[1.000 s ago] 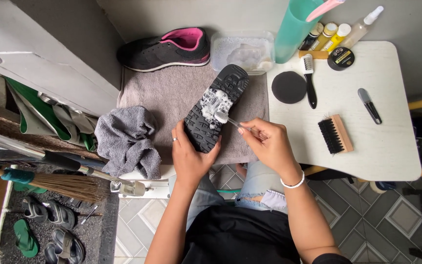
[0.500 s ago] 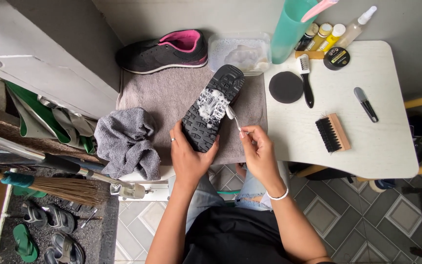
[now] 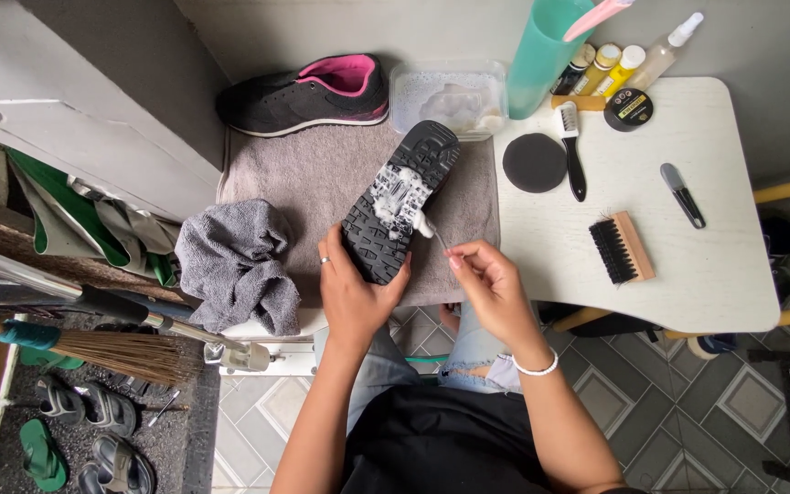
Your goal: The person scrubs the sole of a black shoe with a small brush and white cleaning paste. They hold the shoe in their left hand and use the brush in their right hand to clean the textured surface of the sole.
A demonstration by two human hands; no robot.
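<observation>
White foam now coats the upturned shoe sole (image 3: 400,203) on the grey towel (image 3: 322,178); the left hand (image 3: 354,288) grips its heel. The right hand (image 3: 486,288) has slid back, pinching a small brush (image 3: 427,229) at the sole's edge, with bare table (image 3: 724,274) to its right.

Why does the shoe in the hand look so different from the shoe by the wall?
The held shoe is turned sole-up; the other shoe sits upright on the towel. The held shoe has white foam on its sole; the other shoe has none showing. The left hand holds one; nobody touches the other. Both are dark.
</observation>
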